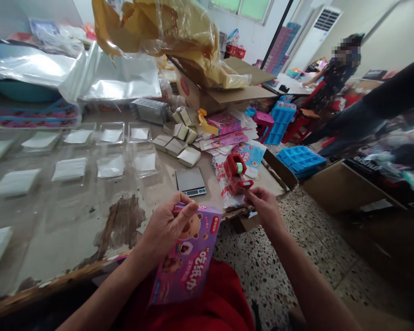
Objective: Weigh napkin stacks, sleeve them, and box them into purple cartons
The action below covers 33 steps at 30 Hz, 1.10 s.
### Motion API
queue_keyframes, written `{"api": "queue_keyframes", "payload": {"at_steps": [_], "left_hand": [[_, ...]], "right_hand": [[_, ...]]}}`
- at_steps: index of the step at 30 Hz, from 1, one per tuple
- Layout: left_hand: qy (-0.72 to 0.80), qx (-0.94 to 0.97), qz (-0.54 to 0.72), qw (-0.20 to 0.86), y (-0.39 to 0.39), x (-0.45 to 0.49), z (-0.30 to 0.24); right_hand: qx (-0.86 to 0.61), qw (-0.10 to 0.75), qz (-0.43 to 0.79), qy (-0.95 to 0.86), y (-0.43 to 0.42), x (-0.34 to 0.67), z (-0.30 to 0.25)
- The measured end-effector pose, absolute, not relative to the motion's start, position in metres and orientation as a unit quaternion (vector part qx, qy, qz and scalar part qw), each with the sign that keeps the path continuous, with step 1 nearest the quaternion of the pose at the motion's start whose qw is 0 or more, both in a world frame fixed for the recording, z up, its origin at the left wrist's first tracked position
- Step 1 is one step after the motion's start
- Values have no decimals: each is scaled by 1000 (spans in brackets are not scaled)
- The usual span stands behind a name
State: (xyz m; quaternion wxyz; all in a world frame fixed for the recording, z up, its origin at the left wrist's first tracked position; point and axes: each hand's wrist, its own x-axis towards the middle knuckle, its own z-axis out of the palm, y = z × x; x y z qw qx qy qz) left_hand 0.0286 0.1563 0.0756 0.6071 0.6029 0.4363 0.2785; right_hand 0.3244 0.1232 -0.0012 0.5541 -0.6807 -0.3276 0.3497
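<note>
A worn table (72,225) bears an open carton (232,95), while a purple box (198,257) slants at the near edge, clamped in a worker's left hand (169,225). Well apart, the right hand (266,209) works at a red tape dispenser (234,171) (whether it pinches any tape, I cannot tell from here).

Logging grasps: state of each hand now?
Left hand: closed, holding the purple box.
Right hand: pinched shut at red tape dispenser; can't tell if holding anything.

Open gap between my left hand (170,220) and right hand (264,207)
Tape dispenser (235,171) blocks forward right; carton (227,94), perhaps, farther back.
</note>
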Motion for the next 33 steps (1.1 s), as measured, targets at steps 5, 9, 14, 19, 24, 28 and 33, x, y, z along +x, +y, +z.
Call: {"api": "queue_keyframes", "payload": {"at_steps": [5, 9, 14, 19, 24, 28, 33], "left_hand": [[441, 587, 226, 641, 173, 37, 68], [426, 612, 175, 643, 177, 40, 64], [334, 670, 141, 648, 179, 35, 53], [304, 666, 136, 667, 181, 22, 51], [325, 612, 125, 710, 178, -16, 83], [422, 564, 287, 649, 165, -70, 111], [430, 402, 599, 543, 109, -145, 103]], "right_hand": [[-663, 398, 443, -453, 107, 324, 41], [-530, 226, 554, -601, 118, 290, 93], [-452, 85, 530, -713, 158, 247, 115], [-445, 47, 530, -720, 175, 228, 105], [-495, 203, 598, -597, 182, 208, 73], [-473, 333, 552, -601, 170, 175, 53], [-367, 265, 516, -728, 132, 120, 68]]}}
